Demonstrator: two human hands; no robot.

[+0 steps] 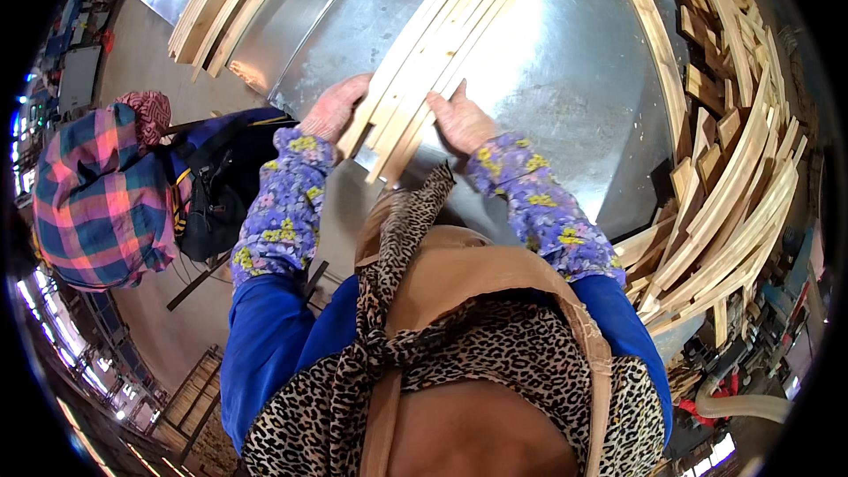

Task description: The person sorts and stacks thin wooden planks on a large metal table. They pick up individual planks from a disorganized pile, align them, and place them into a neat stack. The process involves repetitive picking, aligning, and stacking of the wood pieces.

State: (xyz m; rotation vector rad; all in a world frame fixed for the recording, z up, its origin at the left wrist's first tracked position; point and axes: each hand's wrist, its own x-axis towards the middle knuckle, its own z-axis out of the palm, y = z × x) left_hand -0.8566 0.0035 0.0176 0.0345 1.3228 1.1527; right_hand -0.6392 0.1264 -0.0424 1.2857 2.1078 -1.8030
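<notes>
A bundle of several pale wooden strips [433, 44] lies lengthwise on a shiny metal table [565, 79], with its near ends uneven and reaching over the table's near edge. My left hand [338, 106] grips the bundle's left side near those ends, its fingertips hidden by the wood. Against the right side presses my right hand [463, 120], thumb raised and the other fingers partly out of sight at the strips' edge. Both forearms wear purple flowered sleeve covers.
More wooden strips [231, 4] lie at the table's far left. A large heap of strips [733, 177] is piled along the right, with one strip [662, 62] leaning inward. On the left, a plaid cloth [106, 203] and a black bag [221, 190] sit beside the table.
</notes>
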